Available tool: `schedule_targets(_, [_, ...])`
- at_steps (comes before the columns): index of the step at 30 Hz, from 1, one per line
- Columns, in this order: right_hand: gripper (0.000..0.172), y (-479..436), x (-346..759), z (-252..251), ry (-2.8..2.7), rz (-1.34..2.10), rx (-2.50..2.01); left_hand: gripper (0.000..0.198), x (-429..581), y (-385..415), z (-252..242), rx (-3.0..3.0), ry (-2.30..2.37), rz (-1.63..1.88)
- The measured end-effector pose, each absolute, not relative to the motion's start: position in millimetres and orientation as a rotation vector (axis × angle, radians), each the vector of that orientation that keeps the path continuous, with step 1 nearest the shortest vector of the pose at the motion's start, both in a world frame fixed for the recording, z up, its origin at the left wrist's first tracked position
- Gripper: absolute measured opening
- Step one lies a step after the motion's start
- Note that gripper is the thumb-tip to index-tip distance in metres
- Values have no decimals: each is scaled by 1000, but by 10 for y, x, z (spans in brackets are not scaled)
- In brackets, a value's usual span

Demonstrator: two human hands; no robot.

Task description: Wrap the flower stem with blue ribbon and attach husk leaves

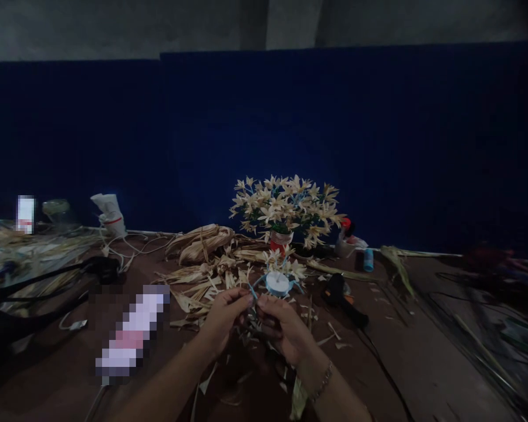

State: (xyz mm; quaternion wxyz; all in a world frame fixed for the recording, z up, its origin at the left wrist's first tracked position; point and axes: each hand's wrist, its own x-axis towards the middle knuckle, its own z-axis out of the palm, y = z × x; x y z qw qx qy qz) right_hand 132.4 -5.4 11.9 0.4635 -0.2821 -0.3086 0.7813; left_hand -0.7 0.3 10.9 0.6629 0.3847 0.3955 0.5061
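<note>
Blue stem (252, 291) in both grips (223, 313) (286, 325) (pinched)

Ref white spool (278, 283): device (132, 331) to its left pixelated, unreadable. Clutter (517, 328) far right blurred. Just nearer, blue stem (252, 291) part hidden by fingers (243, 300).

I see a dark blue partition (202, 129), grey wall (114, 29) above, a red-banded white bundle (112, 218) and small blue cylinder (368, 260) near its foot, a white cable plug (79, 324) closer in.
</note>
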Motion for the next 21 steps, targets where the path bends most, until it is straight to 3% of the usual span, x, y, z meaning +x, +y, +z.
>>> schedule_targets(12, [22, -90, 1256, 170, -866, 1654, -920, 26, -37, 15, 72, 1183, 1156, 1164])
schedule_targets(21, [20, -98, 1214, 102, -1183, 1163, -1169, 26, 65, -59, 59, 903, 1008, 1223])
